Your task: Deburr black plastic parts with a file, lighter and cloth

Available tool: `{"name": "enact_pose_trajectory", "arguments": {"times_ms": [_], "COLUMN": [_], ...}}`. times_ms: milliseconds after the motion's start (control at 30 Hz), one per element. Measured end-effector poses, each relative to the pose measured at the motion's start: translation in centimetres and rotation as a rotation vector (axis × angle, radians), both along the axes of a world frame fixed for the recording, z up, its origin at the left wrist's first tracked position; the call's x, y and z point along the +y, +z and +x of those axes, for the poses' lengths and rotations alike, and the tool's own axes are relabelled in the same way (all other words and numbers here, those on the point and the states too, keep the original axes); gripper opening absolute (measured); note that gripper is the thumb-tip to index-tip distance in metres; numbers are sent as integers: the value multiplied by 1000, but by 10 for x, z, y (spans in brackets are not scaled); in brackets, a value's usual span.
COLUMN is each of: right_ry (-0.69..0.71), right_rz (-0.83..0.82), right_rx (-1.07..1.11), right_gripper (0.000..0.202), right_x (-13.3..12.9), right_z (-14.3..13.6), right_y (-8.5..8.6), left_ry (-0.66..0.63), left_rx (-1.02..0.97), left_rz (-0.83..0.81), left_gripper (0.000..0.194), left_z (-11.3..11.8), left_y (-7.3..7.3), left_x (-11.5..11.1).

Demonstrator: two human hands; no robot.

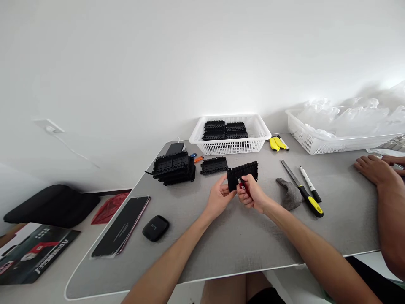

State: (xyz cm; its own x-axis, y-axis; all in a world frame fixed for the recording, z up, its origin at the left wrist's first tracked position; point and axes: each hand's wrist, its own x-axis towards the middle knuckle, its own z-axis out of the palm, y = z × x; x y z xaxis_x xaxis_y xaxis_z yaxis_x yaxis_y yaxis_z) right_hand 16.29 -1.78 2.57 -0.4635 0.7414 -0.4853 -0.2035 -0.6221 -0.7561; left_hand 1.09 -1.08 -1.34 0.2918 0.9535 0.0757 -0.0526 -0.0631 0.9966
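My left hand [219, 194] grips the lower left side of a black plastic panel [234, 175] with toothed edges, tilted up above the table. In my right hand [253, 193] is a red lighter [245, 188], its metal top close against the panel's face. Whether a flame burns cannot be made out. A similar panel [214, 165] lies flat just behind my hands. To the left rises a stack of black panels [172, 165], with an orange lighter [198, 159] and a blue lighter [193, 155] beside it.
Behind stands a white basket [232, 147] holding several panels; another basket [316, 143] holds plastic bags. To the right lie a yellow-black file [305, 194], marker [308, 181], grey cloth [289, 194] and yellow cutters [276, 144]. A co-worker's hand [375, 169] rests far right. A phone [122, 228] lies left.
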Motion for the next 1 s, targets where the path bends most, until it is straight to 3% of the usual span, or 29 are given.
{"name": "enact_pose_trajectory", "arguments": {"times_ms": [167, 500, 1000], "right_ry": [31, -67, -350], "right_rz": [-11, -70, -32], "right_rx": [-33, -21, 67], "right_gripper": [37, 33, 33], "right_x": [-1, 4, 19], "right_z": [-5, 0, 36], "right_y": [0, -1, -2], "left_ry": [-15, -2, 56], "left_rx": [-6, 1, 73], "left_rz": [-12, -11, -4], "left_gripper": [65, 61, 70], "left_z": [3, 4, -3], "left_y": [-4, -4, 0], "left_x": [-1, -1, 0]}}
